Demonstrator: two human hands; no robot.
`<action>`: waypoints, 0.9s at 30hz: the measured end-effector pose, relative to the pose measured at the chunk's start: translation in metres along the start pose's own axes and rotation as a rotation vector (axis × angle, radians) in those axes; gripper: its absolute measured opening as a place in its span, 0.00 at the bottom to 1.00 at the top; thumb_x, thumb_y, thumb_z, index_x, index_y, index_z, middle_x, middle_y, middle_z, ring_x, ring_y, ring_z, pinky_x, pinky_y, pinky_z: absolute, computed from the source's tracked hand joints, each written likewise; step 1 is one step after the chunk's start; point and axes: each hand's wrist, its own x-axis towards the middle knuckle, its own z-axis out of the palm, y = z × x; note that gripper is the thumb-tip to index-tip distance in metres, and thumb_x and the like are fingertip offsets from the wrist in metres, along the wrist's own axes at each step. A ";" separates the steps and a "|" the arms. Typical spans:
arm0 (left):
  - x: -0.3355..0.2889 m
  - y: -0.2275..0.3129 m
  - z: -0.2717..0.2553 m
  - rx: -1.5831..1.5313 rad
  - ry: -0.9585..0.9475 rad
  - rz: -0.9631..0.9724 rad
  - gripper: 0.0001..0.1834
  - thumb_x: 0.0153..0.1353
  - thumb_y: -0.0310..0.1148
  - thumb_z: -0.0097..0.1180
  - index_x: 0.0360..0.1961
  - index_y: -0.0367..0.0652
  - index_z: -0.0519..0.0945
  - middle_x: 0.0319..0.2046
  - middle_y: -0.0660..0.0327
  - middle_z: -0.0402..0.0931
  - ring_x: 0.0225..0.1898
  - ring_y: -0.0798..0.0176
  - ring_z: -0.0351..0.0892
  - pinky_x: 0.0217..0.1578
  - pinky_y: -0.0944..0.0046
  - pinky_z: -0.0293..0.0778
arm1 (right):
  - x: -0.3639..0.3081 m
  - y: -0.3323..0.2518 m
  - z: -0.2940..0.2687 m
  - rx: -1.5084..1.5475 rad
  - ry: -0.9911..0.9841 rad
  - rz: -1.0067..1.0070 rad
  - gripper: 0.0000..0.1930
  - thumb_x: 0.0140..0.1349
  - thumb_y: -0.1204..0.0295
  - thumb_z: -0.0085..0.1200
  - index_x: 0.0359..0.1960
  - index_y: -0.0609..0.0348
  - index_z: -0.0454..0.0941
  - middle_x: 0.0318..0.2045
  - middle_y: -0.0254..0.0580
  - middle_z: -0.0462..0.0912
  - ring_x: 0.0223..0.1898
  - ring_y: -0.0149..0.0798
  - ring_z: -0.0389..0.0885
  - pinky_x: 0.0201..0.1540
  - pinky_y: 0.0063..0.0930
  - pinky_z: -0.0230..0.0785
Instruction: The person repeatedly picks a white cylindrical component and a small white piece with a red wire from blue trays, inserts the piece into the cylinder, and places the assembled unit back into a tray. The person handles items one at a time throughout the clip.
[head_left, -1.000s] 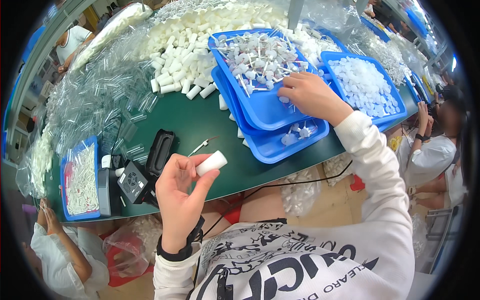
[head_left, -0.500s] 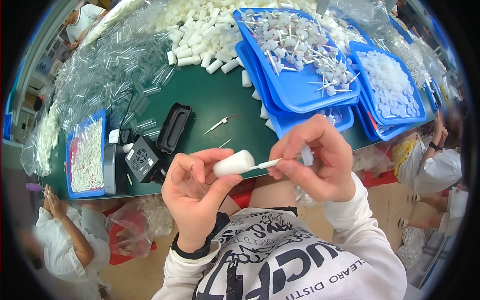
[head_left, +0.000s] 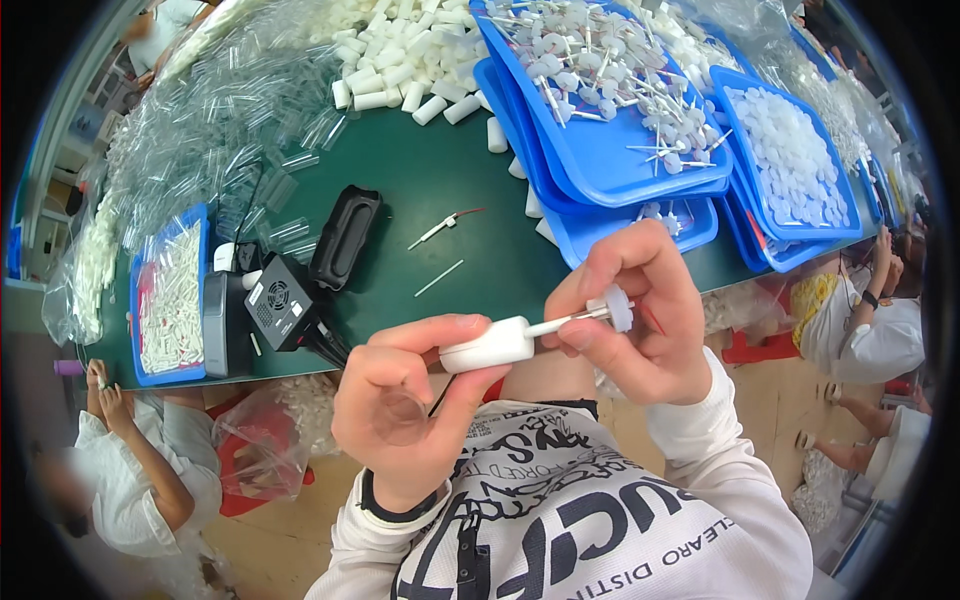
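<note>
Between the thumb and fingers of my left hand (head_left: 405,410) is a white cylinder (head_left: 488,346), lying nearly level. A clear tube (head_left: 400,418) seems to rest in that palm, partly hidden by the fingers. My right hand (head_left: 640,325) pinches a thin white stick (head_left: 552,326) fitted with a round translucent cap (head_left: 618,308); a short red wire (head_left: 653,320) shows near the palm. The stick's tip meets the cylinder's right end; I cannot tell how deep it goes. Beyond the hands, a similar wired stick (head_left: 442,229) and a plain thin stick (head_left: 439,278) lie on the green table (head_left: 400,170).
Stacked blue trays (head_left: 640,190) of capped sticks stand right, beside a tray of translucent discs (head_left: 790,165). White cylinders (head_left: 400,60) and clear tubes (head_left: 230,120) are heaped behind. Left are a black box device (head_left: 285,300), a black case (head_left: 345,235) and a stick tray (head_left: 170,300). People sit either side.
The cylinder has moved right with my left hand, and its end now meets the stick. The cap shows more plainly in my right hand. The plain stick on the table is less covered.
</note>
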 end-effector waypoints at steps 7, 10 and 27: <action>-0.008 -0.013 0.015 0.289 0.078 0.248 0.22 0.45 0.12 0.64 0.29 0.39 0.61 0.40 0.44 0.77 0.38 0.52 0.81 0.35 0.64 0.80 | 0.000 0.019 0.009 0.083 0.257 -0.045 0.16 0.52 0.85 0.60 0.43 0.69 0.70 0.34 0.41 0.79 0.36 0.32 0.81 0.39 0.23 0.73; -0.010 -0.014 0.019 0.313 0.061 0.205 0.22 0.45 0.12 0.63 0.30 0.39 0.61 0.40 0.45 0.76 0.39 0.54 0.80 0.37 0.64 0.79 | -0.002 0.034 0.017 -0.092 0.432 -0.183 0.17 0.51 0.84 0.61 0.45 0.70 0.75 0.35 0.43 0.80 0.36 0.34 0.83 0.39 0.25 0.75; -0.009 -0.013 0.020 0.271 0.006 0.154 0.21 0.44 0.14 0.65 0.29 0.39 0.63 0.39 0.46 0.79 0.38 0.53 0.82 0.29 0.68 0.77 | -0.022 0.045 0.016 -0.374 0.376 -0.310 0.19 0.45 0.79 0.67 0.40 0.69 0.77 0.37 0.53 0.82 0.34 0.41 0.82 0.32 0.26 0.75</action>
